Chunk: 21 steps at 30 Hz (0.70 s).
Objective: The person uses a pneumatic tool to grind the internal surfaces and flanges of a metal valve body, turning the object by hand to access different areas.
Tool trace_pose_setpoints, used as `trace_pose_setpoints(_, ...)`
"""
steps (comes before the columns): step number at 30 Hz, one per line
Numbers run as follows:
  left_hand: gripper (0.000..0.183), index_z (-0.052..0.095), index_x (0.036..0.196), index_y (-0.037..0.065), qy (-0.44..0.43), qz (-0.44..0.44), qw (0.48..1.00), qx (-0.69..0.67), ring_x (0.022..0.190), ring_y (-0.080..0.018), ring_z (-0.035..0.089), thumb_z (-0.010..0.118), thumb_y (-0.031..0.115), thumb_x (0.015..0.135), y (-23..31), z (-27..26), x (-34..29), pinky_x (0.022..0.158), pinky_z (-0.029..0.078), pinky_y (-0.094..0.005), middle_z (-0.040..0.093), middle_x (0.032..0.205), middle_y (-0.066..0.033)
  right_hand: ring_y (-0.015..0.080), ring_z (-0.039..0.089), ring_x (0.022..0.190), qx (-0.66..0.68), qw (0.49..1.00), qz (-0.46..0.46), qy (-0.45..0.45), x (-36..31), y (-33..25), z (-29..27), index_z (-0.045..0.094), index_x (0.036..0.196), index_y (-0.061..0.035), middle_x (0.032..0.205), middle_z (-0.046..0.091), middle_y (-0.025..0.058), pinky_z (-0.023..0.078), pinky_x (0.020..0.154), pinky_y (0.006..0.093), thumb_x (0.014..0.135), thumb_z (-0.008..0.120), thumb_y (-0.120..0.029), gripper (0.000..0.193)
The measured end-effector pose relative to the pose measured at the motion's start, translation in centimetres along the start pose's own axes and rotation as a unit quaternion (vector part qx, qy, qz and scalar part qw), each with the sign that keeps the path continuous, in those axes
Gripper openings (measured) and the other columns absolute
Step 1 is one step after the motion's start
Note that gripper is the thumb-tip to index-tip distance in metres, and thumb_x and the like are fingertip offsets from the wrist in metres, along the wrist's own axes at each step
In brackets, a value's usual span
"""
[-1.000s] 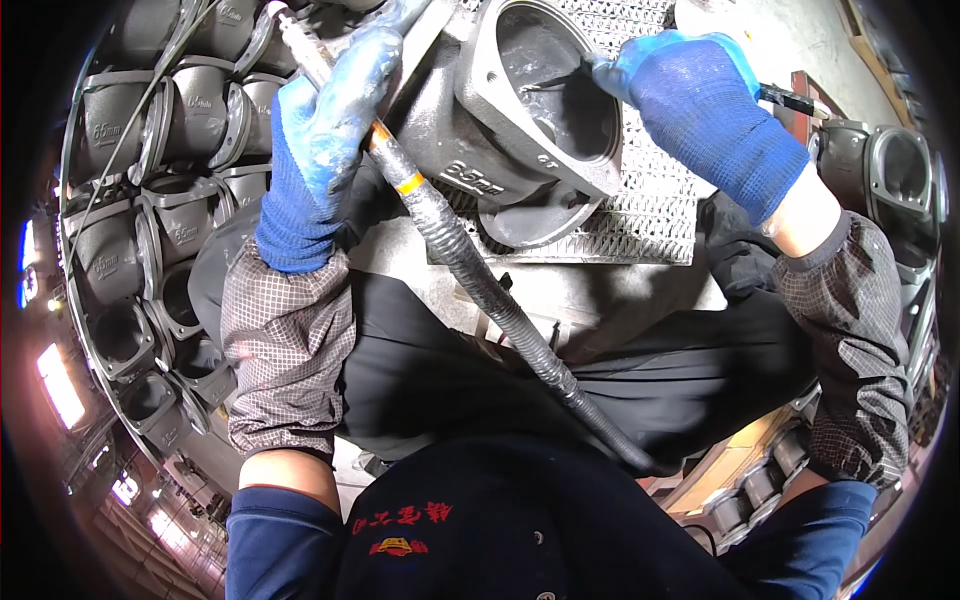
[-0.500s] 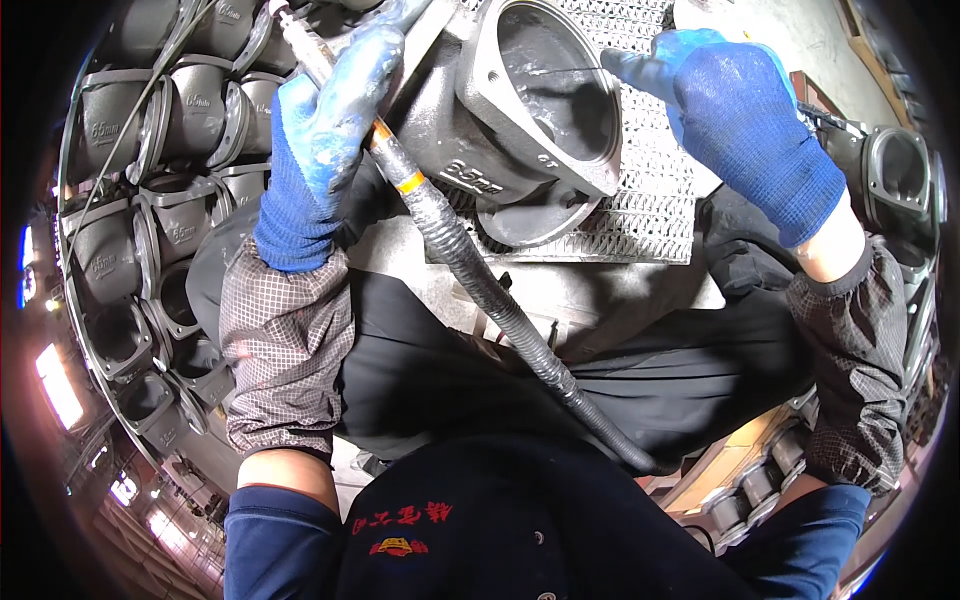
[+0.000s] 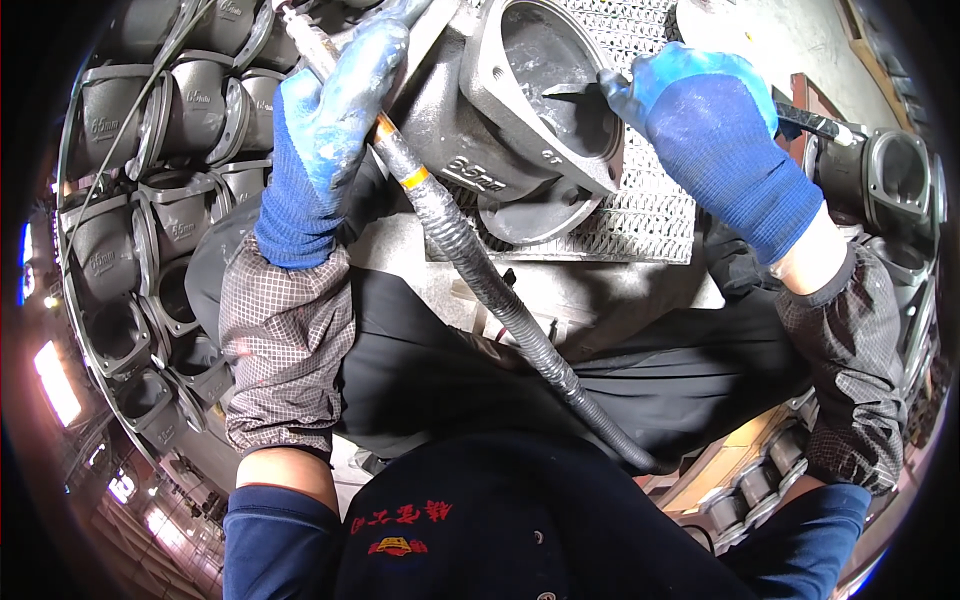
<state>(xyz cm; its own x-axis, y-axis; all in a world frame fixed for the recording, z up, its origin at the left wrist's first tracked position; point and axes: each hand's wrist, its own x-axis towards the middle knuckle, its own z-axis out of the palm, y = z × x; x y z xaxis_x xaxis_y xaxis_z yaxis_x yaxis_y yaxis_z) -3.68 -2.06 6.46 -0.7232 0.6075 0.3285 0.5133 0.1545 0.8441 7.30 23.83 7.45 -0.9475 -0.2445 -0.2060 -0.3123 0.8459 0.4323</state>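
Observation:
A grey cast-metal pipe fitting (image 3: 425, 120) with a wide round mouth and a square flange lies tilted in front of me. My left hand (image 3: 350, 100), in a blue coated glove, is closed around the metal end of a slim tool with a ribbed hose (image 3: 470, 250). This sits at the fitting's left side. My right hand (image 3: 695, 105), gloved alike, grips a dark flat metal bar (image 3: 815, 124). A dark pointed tip (image 3: 567, 90) reaches from its fingertips into the fitting's mouth. The bar's middle is hidden in the hand.
Beneath the fitting lies a perforated metal plate (image 3: 655, 215). Stacked grey castings (image 3: 110, 115) line the left, and more castings (image 3: 898, 170) stand at the right. The hose runs across my lap. Smaller metal parts (image 3: 758, 485) sit in a wooden box at lower right.
My right hand has shifted a little left and turned. The bar's dark tip now shows more broadly inside the mouth. My left hand and the fitting have hardly moved.

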Motion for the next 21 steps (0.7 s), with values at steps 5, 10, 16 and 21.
trace_pose_setpoints(5,0.026,0.059,0.113,-0.001,0.004,0.015,1.0,0.025,0.09,-0.012,0.058,0.053,0.01,0.091,-0.6,-1.6,-1.1,0.08,0.047,-0.0251,0.063,0.108,-0.0126,0.0151,0.061,0.085,0.058,0.995,0.026,-0.07,2.6,-1.7,0.4,0.065,0.103,-0.0199,0.081,0.06,-0.0003,0.052,0.058,0.0321,0.082,0.059,-0.018,0.022)
trace_pose_setpoints(10,0.024,0.059,0.112,-0.001,-0.006,0.029,0.999,0.033,0.087,-0.0114,0.058,0.054,0.009,0.091,-1.4,-0.7,-0.2,0.078,0.048,-0.0246,0.063,0.107,-0.0119,0.0158,0.063,0.072,0.013,0.999,-0.028,-0.021,1.1,-0.1,-0.7,0.069,0.09,-0.0192,0.074,0.062,-0.0003,0.052,0.057,0.0327,0.079,0.061,-0.017,0.013)
trace_pose_setpoints(16,0.026,0.057,0.114,0.0,-0.015,0.05,0.996,0.072,0.09,-0.018,0.062,0.054,0.005,0.089,-1.2,-0.7,-0.3,0.08,0.049,-0.0269,0.062,0.107,-0.0155,0.021,0.065,0.069,0.039,0.994,-0.054,0.09,2.1,0.4,-3.4,0.068,0.087,-0.0121,0.075,0.064,0.0052,0.052,0.057,0.0348,0.074,0.063,-0.01,0.014)
trace_pose_setpoints(21,0.026,0.058,0.115,0.002,-0.037,0.188,0.97,0.149,0.093,-0.0202,0.062,0.054,0.004,0.089,-1.7,-1.0,-0.2,0.082,0.049,-0.0279,0.062,0.108,-0.0164,0.0228,0.065,0.067,0.029,0.996,-0.072,0.035,3.2,0.9,-4.5,0.068,0.083,-0.0091,0.073,0.064,0.0081,0.051,0.057,0.0351,0.073,0.061,-0.011,0.011)
